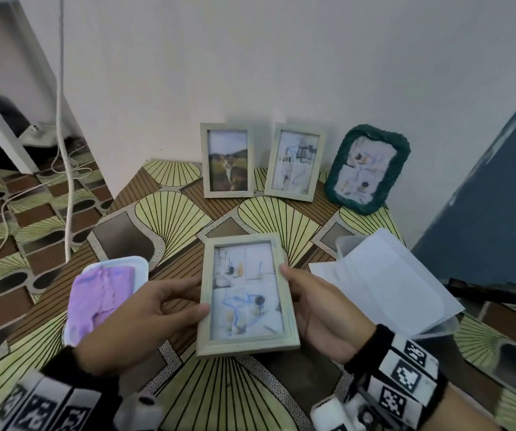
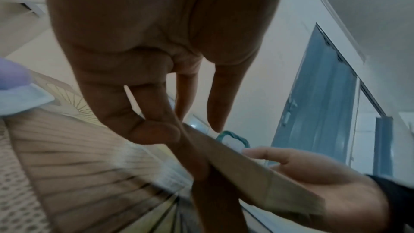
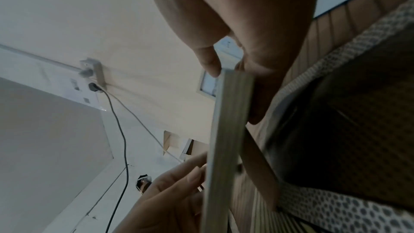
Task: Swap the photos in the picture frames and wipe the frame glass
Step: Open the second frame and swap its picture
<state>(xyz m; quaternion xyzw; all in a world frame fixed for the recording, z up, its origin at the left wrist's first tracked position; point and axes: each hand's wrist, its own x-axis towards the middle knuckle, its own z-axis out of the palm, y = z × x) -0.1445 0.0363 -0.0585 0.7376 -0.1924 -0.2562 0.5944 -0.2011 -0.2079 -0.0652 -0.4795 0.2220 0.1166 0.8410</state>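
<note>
- Both hands hold the pale wooden frame [image 1: 245, 295] just above the patterned table [image 1: 169, 213], glass side up; left hand [image 1: 144, 318] pinches its left edge, right hand [image 1: 318, 309] curls round the right edge.
- Two-sided grip, probably to keep it level and my fingers off the glass.
- Purple cloth [image 1: 102, 295] in its white tray lies just beside my left hand, handy for wiping.
- Three other frames [image 1: 294, 161] lean against the wall, well apart from the held one.
- White papers [image 1: 387, 275] lie on my right.

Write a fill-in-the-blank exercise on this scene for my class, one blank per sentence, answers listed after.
1. Both hands hold one ____ by its long sides.
2. ____ frames stand against the wall.
3. The rightmost standing frame is dark ____.
4. The purple cloth lies to the person's ____.

Answers: frame; three; green; left
</note>
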